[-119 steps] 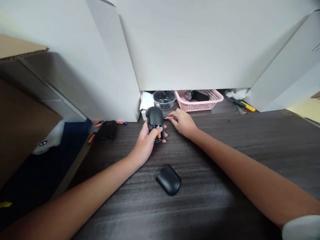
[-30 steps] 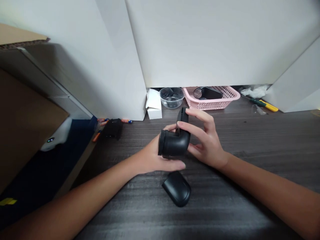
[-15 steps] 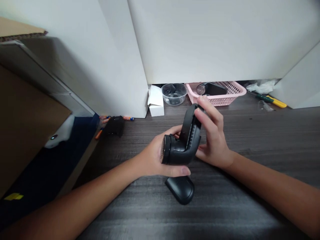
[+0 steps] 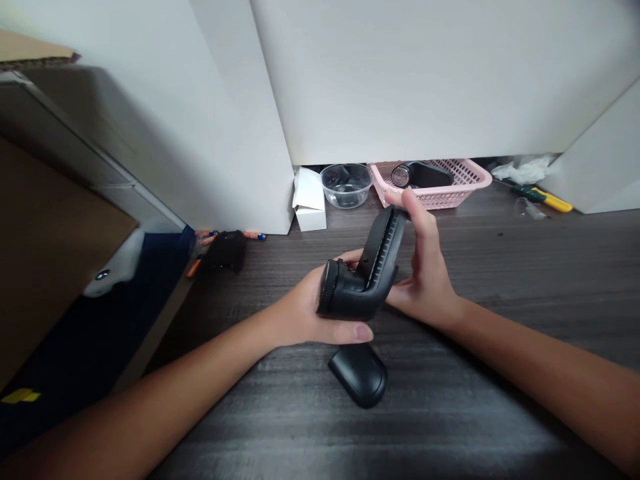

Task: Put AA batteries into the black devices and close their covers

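Note:
I hold a black L-shaped handheld device (image 4: 363, 280) above the dark wooden table (image 4: 500, 280). My left hand (image 4: 305, 313) is wrapped round its round head end, thumb underneath. My right hand (image 4: 425, 267) grips the ridged handle, fingers curled along its far side up to the tip. Just below the hands, a black oval cover piece (image 4: 359, 375) lies loose on the table.
A pink basket (image 4: 470, 180) with a black cylindrical object, a clear plastic bowl (image 4: 345, 185) and a small white box (image 4: 309, 207) stand at the back by white panels. A black object (image 4: 227, 250) and orange-blue batteries (image 4: 253, 235) lie at the left; screwdrivers (image 4: 543, 195) at the right.
Four seconds ago my right hand held a battery at the device's open compartment. Since then both hands have brought the device closer and turned it, the handle now tilted upward.

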Demonstrator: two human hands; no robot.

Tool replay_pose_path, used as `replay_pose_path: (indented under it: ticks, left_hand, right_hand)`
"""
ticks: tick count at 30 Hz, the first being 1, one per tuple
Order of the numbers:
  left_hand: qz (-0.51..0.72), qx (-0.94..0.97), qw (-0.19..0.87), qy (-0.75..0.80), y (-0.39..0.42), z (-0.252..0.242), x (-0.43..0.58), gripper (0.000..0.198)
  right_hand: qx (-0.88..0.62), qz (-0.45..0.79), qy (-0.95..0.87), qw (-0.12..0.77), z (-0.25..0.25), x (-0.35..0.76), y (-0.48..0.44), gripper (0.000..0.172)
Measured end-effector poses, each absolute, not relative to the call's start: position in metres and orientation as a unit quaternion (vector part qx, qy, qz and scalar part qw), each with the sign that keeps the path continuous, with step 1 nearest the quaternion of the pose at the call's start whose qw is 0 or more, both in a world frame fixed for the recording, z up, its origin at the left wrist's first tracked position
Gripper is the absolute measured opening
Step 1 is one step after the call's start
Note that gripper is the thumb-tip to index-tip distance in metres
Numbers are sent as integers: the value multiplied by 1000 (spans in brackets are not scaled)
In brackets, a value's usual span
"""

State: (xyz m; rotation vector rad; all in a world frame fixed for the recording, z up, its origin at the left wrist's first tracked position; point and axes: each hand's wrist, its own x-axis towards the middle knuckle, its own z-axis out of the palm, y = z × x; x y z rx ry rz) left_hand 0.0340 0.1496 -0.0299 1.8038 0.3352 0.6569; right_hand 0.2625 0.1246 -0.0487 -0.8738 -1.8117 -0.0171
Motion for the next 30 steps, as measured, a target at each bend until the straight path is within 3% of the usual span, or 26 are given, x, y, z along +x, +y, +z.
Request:
replay_pose_path:
  ticks: [4,12,25,30]
  left_hand:
    - [266,766,577,102,156,-35,34,112]
    - [263,774,565,111,155,-33,32,114]
    - [266,749,591,138,159,-36,33,112]
    - [290,708,619,177,165,-40,28,83]
  right_hand:
    - [-341,-2,-759,554,-55,264,131,112]
    - [-331,23,-760,559,-56,265,131,109]
    - [-336,43,-752,565,-53,262,125,100]
    - [-356,28,-732,580,-55,260,126,100]
